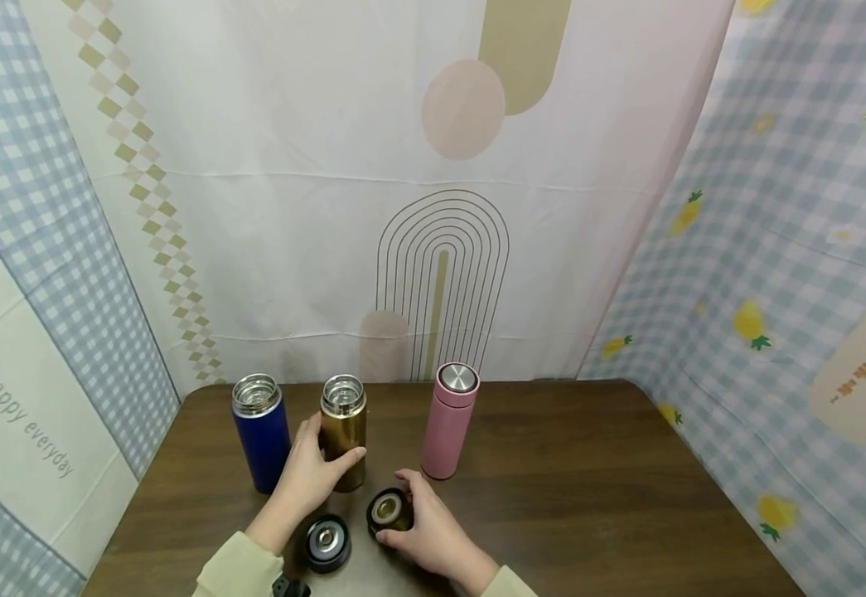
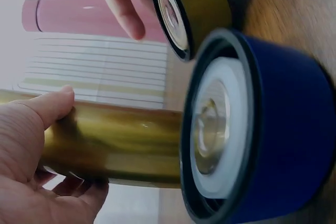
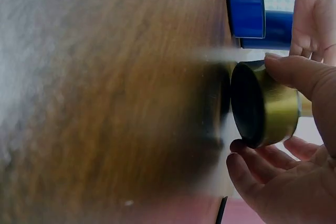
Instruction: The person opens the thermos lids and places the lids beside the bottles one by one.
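My left hand (image 1: 312, 471) grips an upright gold thermos bottle (image 1: 346, 433), its steel mouth uncovered. Thumb and fingers lie on opposite sides of the bottle in the left wrist view. To the right, my right hand (image 1: 436, 528) holds a gold bottle lid (image 3: 281, 109) between thumb and fingers. The lid's inner side faces up, and its dark outer end is close over the table in the right wrist view. A blue lid (image 2: 291, 129) rests inner side up on the table, nearer me, between the forearms.
An upright blue thermos bottle (image 1: 263, 444) without a lid stands left of the gold one. A pink thermos bottle (image 1: 449, 431) with its lid on stands to the right. The brown wooden table (image 1: 589, 481) ends at a patterned cloth backdrop (image 1: 291, 249).
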The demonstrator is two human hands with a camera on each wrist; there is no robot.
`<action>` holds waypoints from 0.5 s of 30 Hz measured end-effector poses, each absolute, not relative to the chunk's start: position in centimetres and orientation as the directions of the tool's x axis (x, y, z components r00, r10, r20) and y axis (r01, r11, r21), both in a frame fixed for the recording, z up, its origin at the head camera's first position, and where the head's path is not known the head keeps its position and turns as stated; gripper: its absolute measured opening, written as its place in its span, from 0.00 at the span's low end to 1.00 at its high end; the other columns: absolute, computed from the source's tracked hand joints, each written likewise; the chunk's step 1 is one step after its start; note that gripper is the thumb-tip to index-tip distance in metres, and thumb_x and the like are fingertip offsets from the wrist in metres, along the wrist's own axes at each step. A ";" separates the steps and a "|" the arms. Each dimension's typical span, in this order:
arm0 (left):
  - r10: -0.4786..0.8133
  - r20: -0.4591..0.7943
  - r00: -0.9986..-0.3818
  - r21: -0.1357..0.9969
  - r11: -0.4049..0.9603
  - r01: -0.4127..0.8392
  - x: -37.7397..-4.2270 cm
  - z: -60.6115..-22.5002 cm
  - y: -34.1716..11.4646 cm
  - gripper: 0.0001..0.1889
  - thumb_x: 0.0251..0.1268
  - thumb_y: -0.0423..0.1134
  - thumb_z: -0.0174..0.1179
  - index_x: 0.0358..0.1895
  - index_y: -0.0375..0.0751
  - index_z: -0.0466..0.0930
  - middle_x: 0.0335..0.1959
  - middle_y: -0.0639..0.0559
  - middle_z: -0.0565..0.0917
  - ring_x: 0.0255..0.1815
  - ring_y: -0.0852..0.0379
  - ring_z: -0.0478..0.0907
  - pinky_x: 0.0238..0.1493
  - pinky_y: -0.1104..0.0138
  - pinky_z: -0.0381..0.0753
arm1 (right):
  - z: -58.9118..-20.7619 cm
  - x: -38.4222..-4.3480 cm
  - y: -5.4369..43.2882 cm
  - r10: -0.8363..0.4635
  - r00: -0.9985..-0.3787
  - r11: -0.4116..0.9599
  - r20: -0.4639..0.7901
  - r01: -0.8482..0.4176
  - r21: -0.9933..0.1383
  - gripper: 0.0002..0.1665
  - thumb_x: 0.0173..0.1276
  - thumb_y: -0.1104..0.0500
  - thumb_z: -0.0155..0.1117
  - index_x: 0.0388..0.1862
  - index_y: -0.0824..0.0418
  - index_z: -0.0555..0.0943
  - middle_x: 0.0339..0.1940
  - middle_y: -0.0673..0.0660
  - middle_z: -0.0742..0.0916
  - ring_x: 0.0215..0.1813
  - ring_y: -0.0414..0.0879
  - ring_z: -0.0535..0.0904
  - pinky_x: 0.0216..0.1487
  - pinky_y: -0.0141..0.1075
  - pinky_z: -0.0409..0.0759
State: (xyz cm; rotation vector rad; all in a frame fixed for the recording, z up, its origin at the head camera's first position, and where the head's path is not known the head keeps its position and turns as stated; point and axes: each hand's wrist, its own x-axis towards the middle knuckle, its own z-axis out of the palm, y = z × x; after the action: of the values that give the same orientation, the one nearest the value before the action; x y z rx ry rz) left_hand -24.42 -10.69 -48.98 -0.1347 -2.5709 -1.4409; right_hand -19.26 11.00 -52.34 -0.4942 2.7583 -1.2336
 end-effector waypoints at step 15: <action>0.028 0.096 -0.995 0.808 0.581 0.095 -24.5 -48.9 -11.5 0.43 0.62 0.45 0.66 0.73 0.32 0.51 0.65 0.29 0.68 0.62 0.35 0.70 0.58 0.45 0.70 | -52.8 -19.0 10.8 -0.332 -0.941 0.652 0.069 -0.281 -0.704 0.51 0.52 0.52 0.78 0.71 0.57 0.61 0.59 0.54 0.76 0.59 0.45 0.73 0.57 0.46 0.73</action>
State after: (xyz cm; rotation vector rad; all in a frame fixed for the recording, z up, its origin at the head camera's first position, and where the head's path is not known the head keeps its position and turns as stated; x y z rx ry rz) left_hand -24.50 -11.46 -48.93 -0.1065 -2.7284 -1.4009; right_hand -19.01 10.77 -52.84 -0.5190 2.7948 -1.1739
